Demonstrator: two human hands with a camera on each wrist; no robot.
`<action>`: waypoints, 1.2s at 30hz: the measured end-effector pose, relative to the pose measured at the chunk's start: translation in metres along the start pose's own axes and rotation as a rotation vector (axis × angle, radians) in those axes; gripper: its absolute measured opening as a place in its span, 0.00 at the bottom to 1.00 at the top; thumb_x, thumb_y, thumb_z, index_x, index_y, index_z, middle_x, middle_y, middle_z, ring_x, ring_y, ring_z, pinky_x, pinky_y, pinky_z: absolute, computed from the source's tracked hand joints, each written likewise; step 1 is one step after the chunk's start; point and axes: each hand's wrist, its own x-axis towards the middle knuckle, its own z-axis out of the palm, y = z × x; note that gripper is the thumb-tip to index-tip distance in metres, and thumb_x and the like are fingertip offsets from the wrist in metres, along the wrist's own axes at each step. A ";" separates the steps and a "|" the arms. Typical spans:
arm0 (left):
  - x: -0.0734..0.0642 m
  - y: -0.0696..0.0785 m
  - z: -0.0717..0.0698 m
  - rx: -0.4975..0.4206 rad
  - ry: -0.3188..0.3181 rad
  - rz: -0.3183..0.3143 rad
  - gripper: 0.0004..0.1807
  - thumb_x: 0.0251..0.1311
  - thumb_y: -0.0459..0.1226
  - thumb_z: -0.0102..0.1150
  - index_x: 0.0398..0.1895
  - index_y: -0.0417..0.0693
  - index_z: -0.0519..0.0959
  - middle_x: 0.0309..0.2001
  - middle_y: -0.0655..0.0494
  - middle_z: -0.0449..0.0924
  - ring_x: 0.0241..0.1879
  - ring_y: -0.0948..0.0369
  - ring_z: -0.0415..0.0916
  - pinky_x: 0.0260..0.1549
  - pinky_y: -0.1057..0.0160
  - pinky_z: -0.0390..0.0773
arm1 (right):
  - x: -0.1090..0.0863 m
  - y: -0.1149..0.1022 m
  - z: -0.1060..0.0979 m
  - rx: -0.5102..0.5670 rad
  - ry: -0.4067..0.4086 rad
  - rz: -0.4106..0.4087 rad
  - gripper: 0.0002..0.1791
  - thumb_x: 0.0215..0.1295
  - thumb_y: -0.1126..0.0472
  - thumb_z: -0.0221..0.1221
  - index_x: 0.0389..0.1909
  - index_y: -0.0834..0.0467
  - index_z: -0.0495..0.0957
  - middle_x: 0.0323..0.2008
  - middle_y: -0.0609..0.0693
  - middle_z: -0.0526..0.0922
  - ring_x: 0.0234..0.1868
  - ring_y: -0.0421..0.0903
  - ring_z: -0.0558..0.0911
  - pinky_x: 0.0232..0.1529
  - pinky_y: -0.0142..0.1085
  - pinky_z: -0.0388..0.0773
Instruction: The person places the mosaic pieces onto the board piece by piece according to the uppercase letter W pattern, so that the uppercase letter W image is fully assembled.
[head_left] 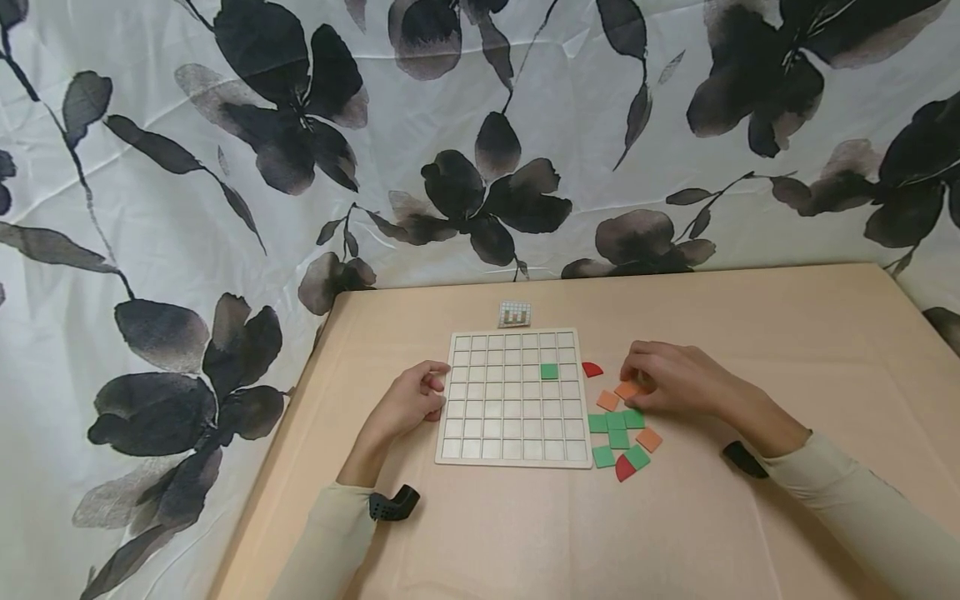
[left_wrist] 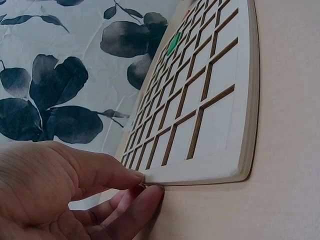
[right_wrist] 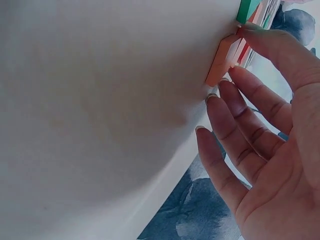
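1. Your right hand (head_left: 678, 379) is pinching one orange square (right_wrist: 220, 62) between thumb and index finger, the other fingers spreading loosely.
2. Just left of that hand and nearer you, loose pieces are lying, seemingly for easy reach: two more orange squares (head_left: 608, 400), six green squares (head_left: 618, 439), two red wedges (head_left: 592, 369).
3. Farther left, one gridded board (head_left: 512, 409) is carrying one green tile (head_left: 550, 372).
4. Your left hand (head_left: 411, 400) is pinching the board's edge, probably steadying it.

Under your left hand (head_left: 411, 396) and right hand (head_left: 678, 379): pale tan table (head_left: 825, 333), stretching ahead of both. Beyond your hands, also left of your left hand: white cloth (head_left: 420, 117), creased, printed with dark grey flowers (head_left: 262, 50) and leaves (head_left: 153, 147).
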 end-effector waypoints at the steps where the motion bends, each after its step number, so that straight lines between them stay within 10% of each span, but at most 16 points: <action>1: 0.000 0.000 0.000 0.002 -0.001 0.000 0.30 0.61 0.20 0.54 0.68 0.41 0.71 0.43 0.46 0.70 0.32 0.58 0.73 0.28 0.63 0.79 | 0.000 0.000 0.000 0.001 -0.001 0.001 0.13 0.53 0.51 0.75 0.36 0.47 0.84 0.37 0.40 0.77 0.31 0.36 0.71 0.29 0.32 0.71; 36: 0.001 0.000 -0.001 0.015 0.002 0.014 0.29 0.61 0.20 0.55 0.67 0.40 0.71 0.41 0.46 0.71 0.29 0.59 0.73 0.26 0.65 0.78 | 0.005 0.002 -0.003 -0.010 -0.010 -0.005 0.11 0.53 0.53 0.73 0.36 0.48 0.83 0.35 0.40 0.77 0.31 0.36 0.71 0.28 0.32 0.70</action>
